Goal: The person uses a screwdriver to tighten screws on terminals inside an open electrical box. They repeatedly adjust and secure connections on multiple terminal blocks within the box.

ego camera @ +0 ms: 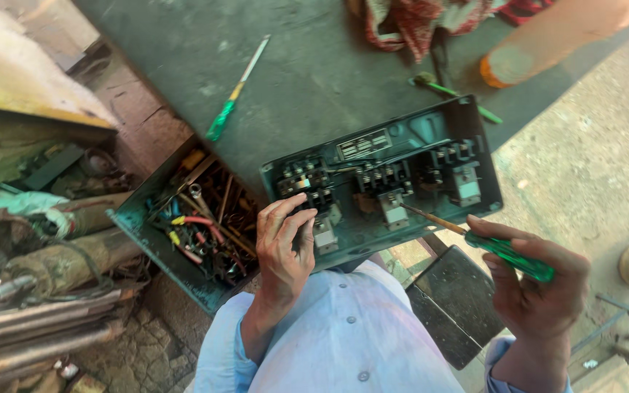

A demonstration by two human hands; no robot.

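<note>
Over an opened dark-green metal switch box point(431, 131), work sits midway (cover off).
Left hand point(283, 247) presses its contact block; right hand point(540, 291) pinches a green-handled screwdriver point(485, 244), tip at a terminal.

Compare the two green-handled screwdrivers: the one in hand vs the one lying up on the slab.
The held screwdriver is gripped in the right hand, tip in the open switch box; the lying screwdriver rests loose and untouched on the grey slab. The held one's shaft looks rusty brown; the lying one's looks pale, with a yellow band. Both have translucent green handles.
</note>
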